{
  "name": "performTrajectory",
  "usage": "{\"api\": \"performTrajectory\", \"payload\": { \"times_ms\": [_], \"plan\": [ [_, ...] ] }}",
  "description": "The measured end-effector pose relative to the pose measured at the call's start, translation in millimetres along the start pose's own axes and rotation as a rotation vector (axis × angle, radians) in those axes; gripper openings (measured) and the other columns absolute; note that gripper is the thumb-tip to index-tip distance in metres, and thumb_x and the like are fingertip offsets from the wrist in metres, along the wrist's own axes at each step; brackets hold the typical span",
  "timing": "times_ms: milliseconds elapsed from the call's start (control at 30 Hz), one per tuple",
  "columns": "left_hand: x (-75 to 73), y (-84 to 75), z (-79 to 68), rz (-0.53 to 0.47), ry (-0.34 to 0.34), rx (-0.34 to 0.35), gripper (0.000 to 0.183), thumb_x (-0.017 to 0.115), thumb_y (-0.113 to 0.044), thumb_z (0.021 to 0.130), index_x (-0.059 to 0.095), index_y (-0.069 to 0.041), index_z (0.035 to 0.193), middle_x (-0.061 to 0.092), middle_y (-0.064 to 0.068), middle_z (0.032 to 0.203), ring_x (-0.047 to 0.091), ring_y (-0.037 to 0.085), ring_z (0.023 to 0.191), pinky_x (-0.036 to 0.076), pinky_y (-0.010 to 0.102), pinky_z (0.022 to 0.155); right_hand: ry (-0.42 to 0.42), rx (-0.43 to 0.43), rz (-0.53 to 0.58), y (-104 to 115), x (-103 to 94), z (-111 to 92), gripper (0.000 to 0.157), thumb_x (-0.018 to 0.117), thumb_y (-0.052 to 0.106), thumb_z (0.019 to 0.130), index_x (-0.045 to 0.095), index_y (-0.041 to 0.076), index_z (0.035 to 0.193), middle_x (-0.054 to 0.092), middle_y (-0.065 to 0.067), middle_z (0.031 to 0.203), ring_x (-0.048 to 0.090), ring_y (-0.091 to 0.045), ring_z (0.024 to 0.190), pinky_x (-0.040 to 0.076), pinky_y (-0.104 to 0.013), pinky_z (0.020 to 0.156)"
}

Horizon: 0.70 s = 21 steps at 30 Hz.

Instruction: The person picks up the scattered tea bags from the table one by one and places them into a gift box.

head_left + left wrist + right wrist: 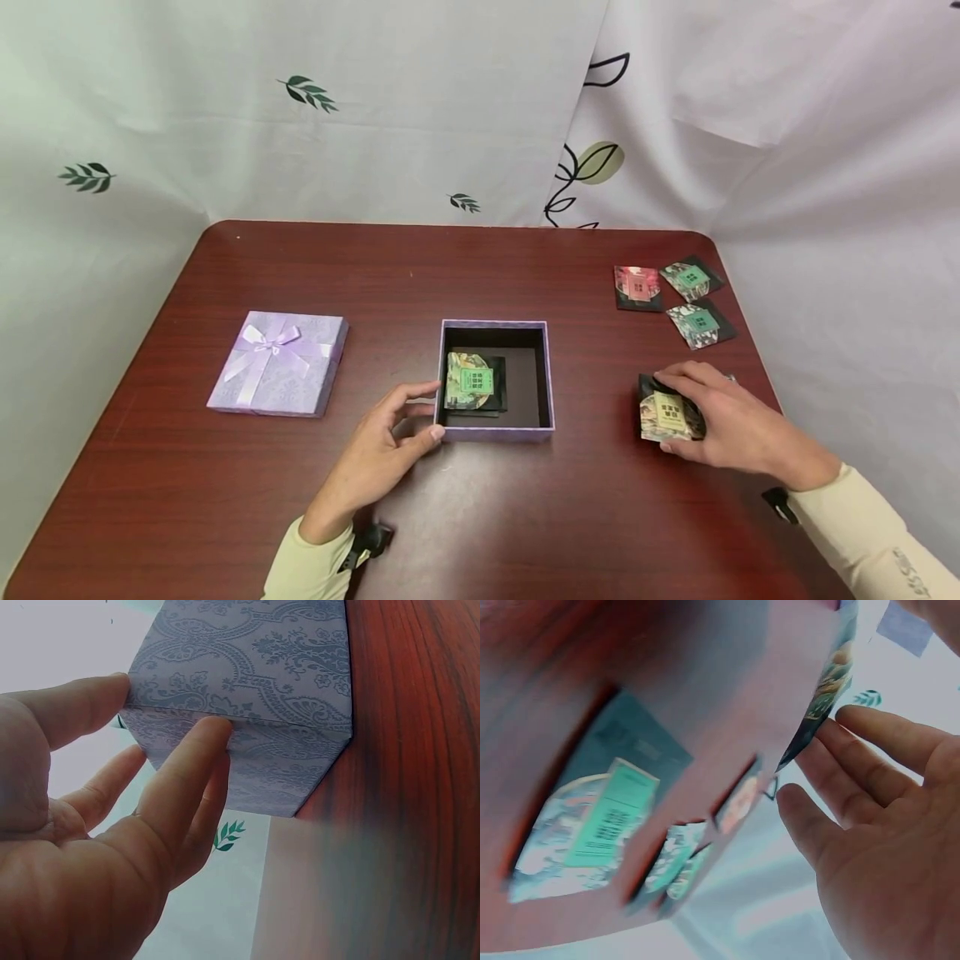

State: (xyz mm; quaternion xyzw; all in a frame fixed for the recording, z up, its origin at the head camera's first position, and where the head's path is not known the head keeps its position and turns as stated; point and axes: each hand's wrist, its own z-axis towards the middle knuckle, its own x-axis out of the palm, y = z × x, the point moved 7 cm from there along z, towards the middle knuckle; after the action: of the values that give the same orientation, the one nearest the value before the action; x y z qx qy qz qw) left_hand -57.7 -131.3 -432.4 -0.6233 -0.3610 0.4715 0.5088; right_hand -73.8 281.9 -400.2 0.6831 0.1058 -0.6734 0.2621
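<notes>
A purple patterned gift box (495,434) stands uncovered in the middle of the table. Green-labelled sachets (474,382) lie overlapped in its left part. My left hand (378,450) rests against its near left corner, and in the left wrist view the fingertips touch the outside of the box (247,660). At the right, my right hand (727,421) pinches a dark sachet with a yellow label (670,414) by its edges. In the right wrist view that sachet (826,694) is raised above the table, seen nearly edge-on. Under that hand lies another green-labelled sachet (604,817).
A lilac lid with a ribbon bow (277,363) lies to the left of the box. Towards the back right are a red-labelled sachet (638,288) and two green-labelled ones (692,277). A white curtain (420,108) hangs behind the table.
</notes>
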Motion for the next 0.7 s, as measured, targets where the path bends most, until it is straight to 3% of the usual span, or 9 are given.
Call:
{"api": "performTrajectory", "payload": {
  "times_ms": [300, 700],
  "plan": [
    [-1.0, 0.6, -0.7, -0.007, 0.003, -0.023, 0.055, 0.077, -0.008, 0.097, 0.056, -0.011, 0.148, 0.068, 0.021, 0.136, 0.067, 0.039, 0.126, 0.063, 0.026, 0.084, -0.069, -0.109, -0.044, 17, -23.6, 15, 0.087, 0.098, 0.042, 0.068, 0.064, 0.002, 0.138, 0.059, -0.002, 0.131, 0.057, -0.017, 0.118, 0.045, -0.024, 0.094],
    [-2.7, 1.2, -0.2, -0.019, 0.008, -0.015, 0.056, 0.078, -0.01, 0.096, 0.056, -0.012, 0.148, 0.068, 0.02, 0.136, 0.067, 0.038, 0.126, 0.064, 0.027, 0.084, -0.049, -0.148, -0.057, 38, -40.4, 35, 0.087, 0.096, 0.045, 0.07, 0.063, 0.001, 0.139, 0.059, -0.003, 0.132, 0.056, -0.017, 0.118, 0.047, -0.033, 0.094]
  ]
}}
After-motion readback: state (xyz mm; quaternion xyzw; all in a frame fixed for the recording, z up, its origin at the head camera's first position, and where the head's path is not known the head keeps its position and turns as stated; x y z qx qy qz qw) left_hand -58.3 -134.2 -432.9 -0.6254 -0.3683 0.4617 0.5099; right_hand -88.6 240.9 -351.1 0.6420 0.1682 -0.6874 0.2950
